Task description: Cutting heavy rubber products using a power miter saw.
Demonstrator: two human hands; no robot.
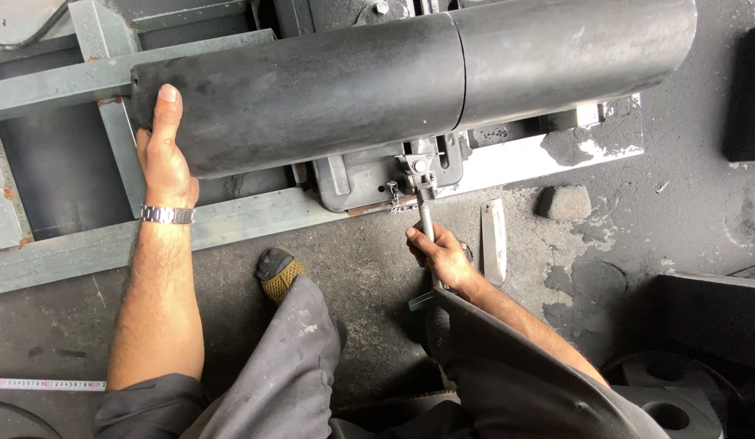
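Observation:
A thick black pipe (pixel 410 81) lies across a grey cutting machine base (pixel 369 175) and a grey steel frame (pixel 231 219). A seam divides the pipe near its middle. My left hand (pixel 162 150) presses flat against the pipe's left end, with a metal watch (pixel 167 215) on that wrist. My right hand (pixel 442 256) is closed around the threaded vise screw handle (pixel 426 211) that sticks out from the base toward me. My grey trouser legs and one shoe (pixel 278 272) show below.
A flat metal file or blade (pixel 493 240) lies on the dusty floor right of my right hand. A dark stone-like lump (pixel 564 203) sits beyond it. A tape measure strip (pixel 44 384) lies at lower left. Black round parts (pixel 666 398) sit at lower right.

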